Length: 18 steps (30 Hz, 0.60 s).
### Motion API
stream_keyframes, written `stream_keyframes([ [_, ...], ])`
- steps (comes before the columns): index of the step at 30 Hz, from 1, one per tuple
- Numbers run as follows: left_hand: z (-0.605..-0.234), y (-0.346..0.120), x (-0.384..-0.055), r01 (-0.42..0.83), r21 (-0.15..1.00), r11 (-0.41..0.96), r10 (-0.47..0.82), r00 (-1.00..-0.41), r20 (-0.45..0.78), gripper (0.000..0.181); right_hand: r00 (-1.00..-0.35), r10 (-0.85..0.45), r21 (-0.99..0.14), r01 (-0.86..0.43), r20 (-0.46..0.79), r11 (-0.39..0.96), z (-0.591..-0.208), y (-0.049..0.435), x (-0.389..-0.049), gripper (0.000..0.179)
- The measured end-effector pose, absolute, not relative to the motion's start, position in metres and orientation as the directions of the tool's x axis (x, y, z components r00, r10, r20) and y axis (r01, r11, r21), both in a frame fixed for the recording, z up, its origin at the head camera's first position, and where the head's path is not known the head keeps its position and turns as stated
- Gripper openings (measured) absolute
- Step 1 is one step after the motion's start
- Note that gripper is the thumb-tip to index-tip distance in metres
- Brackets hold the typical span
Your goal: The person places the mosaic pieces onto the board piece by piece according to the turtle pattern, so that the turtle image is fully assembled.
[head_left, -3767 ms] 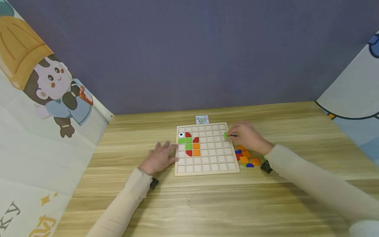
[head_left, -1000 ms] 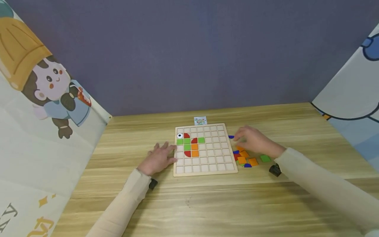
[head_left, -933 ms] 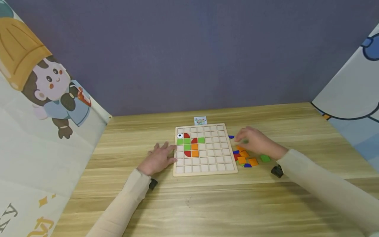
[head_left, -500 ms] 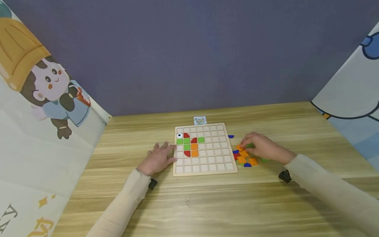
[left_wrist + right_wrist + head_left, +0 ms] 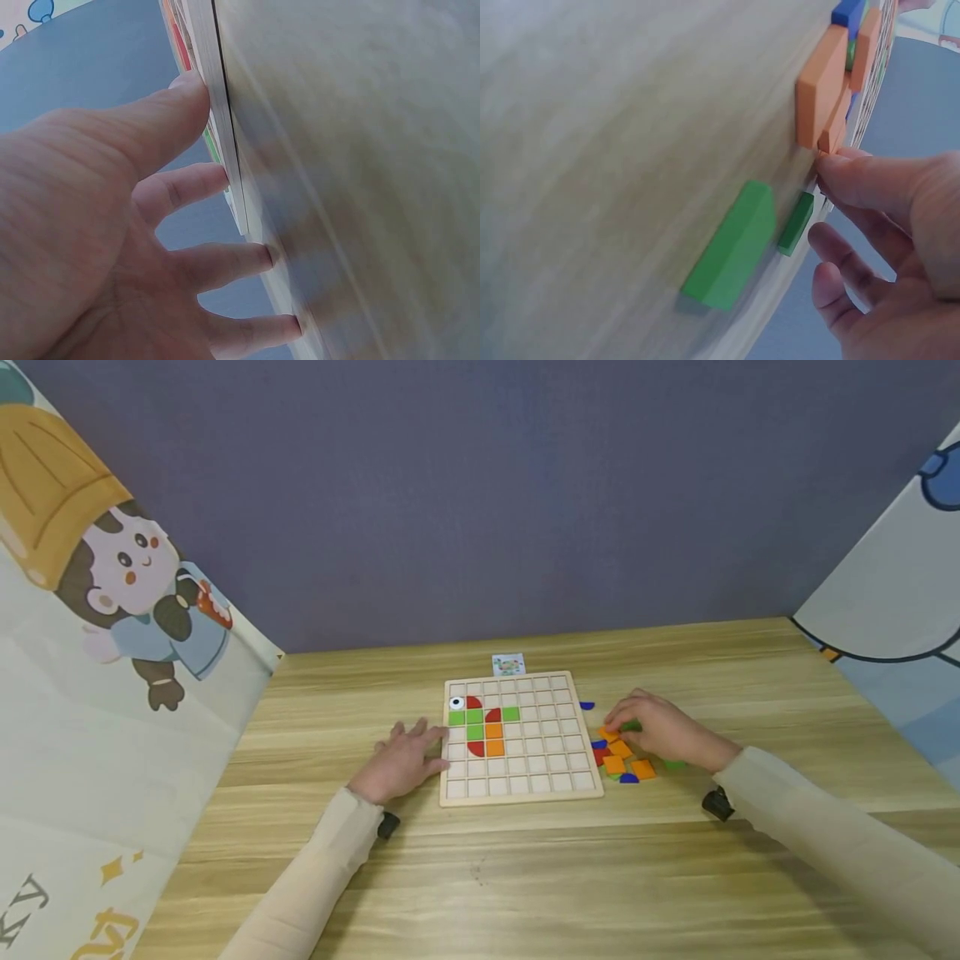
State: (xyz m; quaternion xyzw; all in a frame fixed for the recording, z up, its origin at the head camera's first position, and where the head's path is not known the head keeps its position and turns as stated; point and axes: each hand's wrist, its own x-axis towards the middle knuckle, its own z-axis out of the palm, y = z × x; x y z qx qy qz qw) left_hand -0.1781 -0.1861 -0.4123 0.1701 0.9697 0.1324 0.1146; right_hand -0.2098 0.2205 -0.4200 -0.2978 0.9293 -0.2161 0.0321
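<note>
My left hand (image 5: 401, 764) rests with spread fingers at the left edge of a wooden grid board (image 5: 555, 781); in the left wrist view its thumb (image 5: 169, 112) lies against the board's side. On the board sit an eye tile (image 5: 457, 702), red rounded tiles (image 5: 476, 749), green squares (image 5: 511, 714) and orange squares (image 5: 495, 747). My right hand (image 5: 660, 727) is over the loose pile to the right, thumb and forefinger pinching an orange square tile (image 5: 606, 735). A green tile (image 5: 796, 225) lies below its other fingers, which curl free in the right wrist view.
Loose orange tiles (image 5: 643, 769), blue half-round tiles (image 5: 629, 778) and a green tile (image 5: 735, 247) lie right of the board. Another blue tile (image 5: 587, 705) lies apart, near the board's edge. A picture card (image 5: 508, 664) touches the board's far side. A dark wall (image 5: 525, 510) stands behind.
The green square my right hand held earlier now sits in the grid beside the red tile. That hand has moved right and nearer, down to the orange tiles. My left hand has stayed put.
</note>
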Motion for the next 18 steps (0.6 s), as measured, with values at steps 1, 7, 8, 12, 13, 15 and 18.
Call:
stream_keyframes([
  [1, -0.4124, -0.1860, -0.1783, 0.299, 0.295, 0.908, 0.360, -0.916, -0.178, 0.060, -0.823, -0.565, -0.419, -0.537, 0.069, 0.732, -0.4203, 0.2207, -0.2102, 0.024],
  [7, -0.4120, -0.1856, -0.1784, 0.301, 0.290, 0.909, 0.359, -0.917, -0.176, 0.060, -0.831, -0.550, -0.405, -0.530, 0.076, 0.745, -0.4221, 0.2204, -0.2130, 0.021],
  [8, -0.4117, -0.1856, -0.1782, 0.302, 0.289, 0.909, 0.360, -0.916, -0.175, 0.060, -0.834, -0.547, -0.407, -0.527, 0.077, 0.746, -0.4223, 0.2203, -0.2133, 0.020],
  [12, -0.4102, -0.1853, -0.1776, 0.297, 0.289, 0.910, 0.357, -0.916, -0.181, 0.061, -0.850, -0.520, -0.407, -0.504, 0.081, 0.761, -0.4233, 0.2196, -0.2151, 0.017],
  [13, -0.4098, -0.1852, -0.1775, 0.297, 0.290, 0.910, 0.357, -0.916, -0.183, 0.061, -0.854, -0.514, -0.406, -0.501, 0.085, 0.764, -0.4231, 0.2192, -0.2154, 0.017],
  [15, -0.4092, -0.1850, -0.1774, 0.294, 0.293, 0.910, 0.356, -0.916, -0.186, 0.060, -0.856, -0.508, -0.403, -0.500, 0.096, 0.766, -0.4221, 0.2179, -0.2161, 0.016],
  [18, -0.4090, -0.1850, -0.1773, 0.295, 0.296, 0.909, 0.358, -0.915, -0.187, 0.060, -0.850, -0.513, -0.397, -0.515, 0.120, 0.760, -0.4191, 0.2148, -0.2168, 0.017],
])
